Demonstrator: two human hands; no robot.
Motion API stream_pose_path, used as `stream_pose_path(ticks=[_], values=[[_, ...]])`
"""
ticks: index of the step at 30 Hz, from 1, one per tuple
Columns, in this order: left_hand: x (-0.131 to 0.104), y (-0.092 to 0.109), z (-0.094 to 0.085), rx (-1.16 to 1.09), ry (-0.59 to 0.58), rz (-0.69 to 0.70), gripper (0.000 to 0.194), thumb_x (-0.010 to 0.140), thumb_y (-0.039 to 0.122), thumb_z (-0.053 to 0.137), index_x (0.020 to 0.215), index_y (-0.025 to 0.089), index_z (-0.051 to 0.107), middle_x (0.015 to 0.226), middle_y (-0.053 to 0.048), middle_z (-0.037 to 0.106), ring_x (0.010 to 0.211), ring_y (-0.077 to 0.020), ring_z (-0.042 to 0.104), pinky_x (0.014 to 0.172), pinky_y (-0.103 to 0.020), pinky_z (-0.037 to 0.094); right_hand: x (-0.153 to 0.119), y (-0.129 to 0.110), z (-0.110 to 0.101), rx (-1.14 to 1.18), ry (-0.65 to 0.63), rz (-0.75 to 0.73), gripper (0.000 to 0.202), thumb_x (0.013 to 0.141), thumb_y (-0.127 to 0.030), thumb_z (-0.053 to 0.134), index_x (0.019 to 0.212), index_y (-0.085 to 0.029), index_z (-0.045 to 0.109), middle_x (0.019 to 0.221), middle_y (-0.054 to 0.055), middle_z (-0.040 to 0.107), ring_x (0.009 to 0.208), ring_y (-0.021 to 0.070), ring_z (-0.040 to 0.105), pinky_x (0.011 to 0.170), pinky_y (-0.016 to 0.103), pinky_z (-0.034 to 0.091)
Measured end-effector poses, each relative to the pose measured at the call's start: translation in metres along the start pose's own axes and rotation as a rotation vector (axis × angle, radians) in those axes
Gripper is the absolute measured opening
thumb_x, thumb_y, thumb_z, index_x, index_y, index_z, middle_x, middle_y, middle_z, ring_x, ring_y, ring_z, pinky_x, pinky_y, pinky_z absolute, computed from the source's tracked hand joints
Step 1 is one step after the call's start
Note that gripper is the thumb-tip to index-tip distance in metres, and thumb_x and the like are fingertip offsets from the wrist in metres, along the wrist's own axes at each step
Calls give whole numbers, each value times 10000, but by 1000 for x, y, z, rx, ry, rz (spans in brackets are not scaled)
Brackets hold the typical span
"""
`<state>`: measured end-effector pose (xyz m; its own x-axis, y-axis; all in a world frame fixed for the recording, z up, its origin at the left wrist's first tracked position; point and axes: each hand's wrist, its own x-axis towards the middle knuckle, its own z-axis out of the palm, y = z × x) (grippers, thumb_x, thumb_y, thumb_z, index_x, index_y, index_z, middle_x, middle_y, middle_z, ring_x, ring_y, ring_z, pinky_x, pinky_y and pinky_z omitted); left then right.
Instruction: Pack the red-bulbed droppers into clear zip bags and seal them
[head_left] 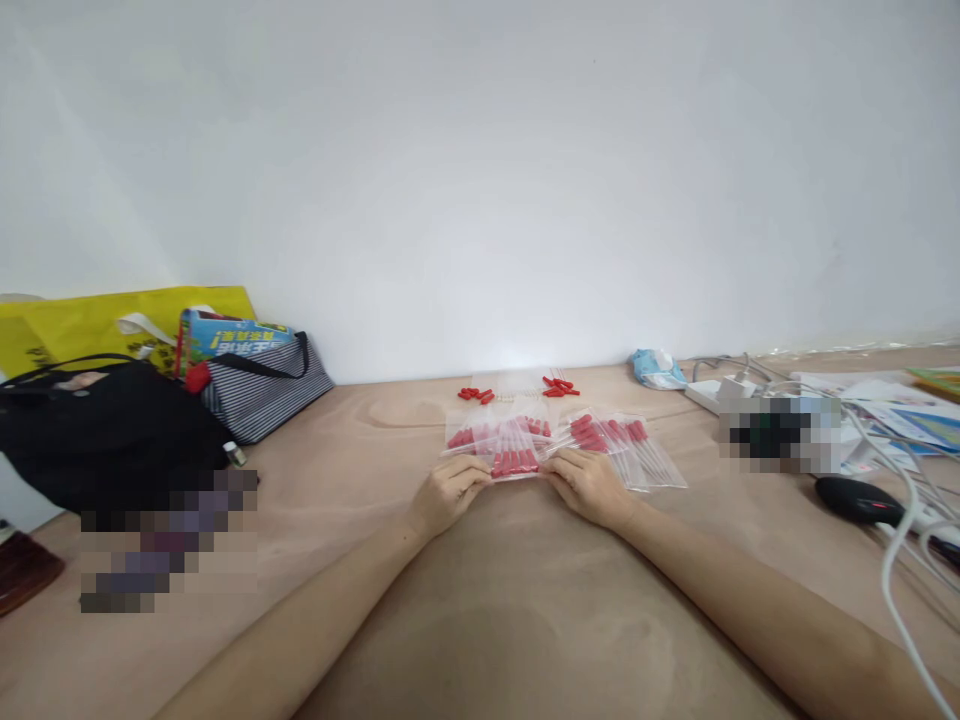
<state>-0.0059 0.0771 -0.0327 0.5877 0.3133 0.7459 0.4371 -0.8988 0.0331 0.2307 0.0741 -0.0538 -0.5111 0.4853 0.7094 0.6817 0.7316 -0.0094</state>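
Note:
Both hands pinch the near corners of a clear plastic bag [515, 463] with a row of thin rods with red ends inside. My left hand [452, 488] has its fingers closed at the bag's left corner, and my right hand [585, 484] is closed at the right one. Just behind it lies another clear bag [463, 436] of red-ended pieces, partly covered. To the right, beyond my right hand, more filled clear bags [628, 445] overlap, their pale rods pointing toward me. Loose red pieces [475, 394] and a second loose red group [559, 386] lie farther back.
On the left sit a black bag [112, 430], a striped bag [262, 385], a yellow bag [150, 310] and a small bottle [235, 455]. A blue mask [657, 369] is near the wall. White cables [896, 540], papers [915, 415] and a black oval object [855, 499] occupy the right.

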Motion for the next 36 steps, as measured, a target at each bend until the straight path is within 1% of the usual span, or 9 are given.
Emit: stream_pose_path(ticks=[4,10,13,17,22,24,28,32,36], values=[[-2,-3,0,5,18,-31,121,799,137,496,749,155,605,756,-40,640,739,-127,607,677,-250,506,-2,3,2,57,-22,37,153,825,-268,458,768,-190,576,715,13,612,657,117,537,589,214,368],[-1,-1,-1,6,-12,-54,97,792,184,522,754,159,607,745,-34,646,732,-128,610,679,-248,510,-2,3,3,51,-43,43,152,814,-215,440,729,-183,562,671,16,593,630,119,524,572,220,360],[-1,-1,-2,17,-40,-59,85,776,216,548,751,159,606,740,-31,650,736,-134,613,682,-250,514,-2,2,2,41,-28,23,161,811,-188,424,709,-179,549,655,15,581,616,113,513,564,217,352],[-3,-1,-4,30,-58,-51,106,790,196,521,744,157,608,730,-33,651,728,-136,616,675,-252,516,-1,0,1,0,17,-36,174,812,-180,413,691,-172,538,646,18,571,611,111,501,558,221,341],[-3,-1,-4,-10,9,-19,102,788,145,508,764,160,607,753,-39,652,744,-130,620,685,-247,518,1,-5,-4,-33,56,-101,183,821,-185,408,693,-167,538,642,20,567,605,112,491,546,230,336],[-3,-1,-4,-27,39,-9,106,784,126,506,778,160,606,768,-42,654,761,-132,619,699,-253,518,1,-6,-5,-24,48,-121,166,821,-179,410,729,-171,548,679,22,579,639,116,503,545,230,339],[-5,-1,-5,-43,52,-25,109,777,111,506,781,158,604,782,-52,651,765,-135,617,702,-261,521,1,-7,-5,7,23,-147,147,828,-191,421,795,-189,564,734,22,593,692,121,519,554,229,349],[-4,1,-5,-56,47,-36,77,754,119,537,778,157,601,778,-53,643,754,-134,610,697,-262,521,3,-8,-3,57,10,-81,137,819,-185,425,765,-182,551,713,21,581,664,117,514,549,222,356],[3,7,1,-72,20,-14,71,749,125,546,783,152,602,784,-58,639,775,-142,600,706,-270,517,6,-13,-1,112,8,9,115,799,-164,423,733,-170,517,692,20,564,634,115,502,548,220,361]])
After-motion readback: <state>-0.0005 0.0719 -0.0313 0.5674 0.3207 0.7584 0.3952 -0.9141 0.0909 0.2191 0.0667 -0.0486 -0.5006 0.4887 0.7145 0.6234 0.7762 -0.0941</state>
